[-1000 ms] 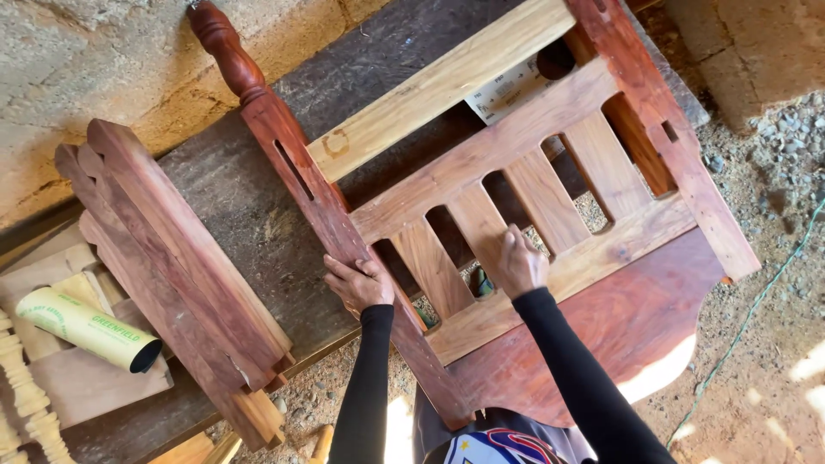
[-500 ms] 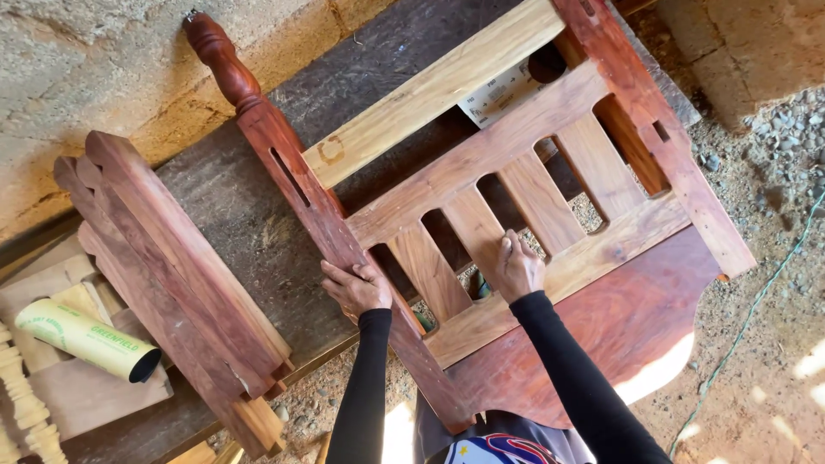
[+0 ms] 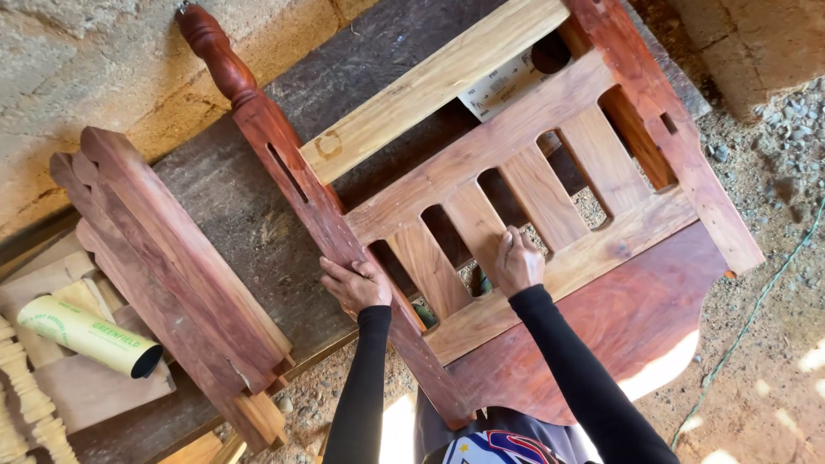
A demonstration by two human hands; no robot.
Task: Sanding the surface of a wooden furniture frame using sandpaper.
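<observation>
Close to body, left hand (image 3: 354,285) clamps reddish turned post (image 3: 296,185) of slatted wooden headboard frame (image 3: 550,215), fingers wrapped round its edge. Right hand (image 3: 517,260) closed, pressing on 1 vertical slat (image 3: 478,225); whether fingers pinch abrasive pad, cannot tell. Step looks like hand-sanding slats; next stroke calls for firm steadying and even pressure along grain. Frame leans over dark plank (image 3: 232,223) against wall. Left, stacked carved boards (image 3: 172,258), rolled yellow paper tube (image 3: 86,335). No containers visible.
</observation>
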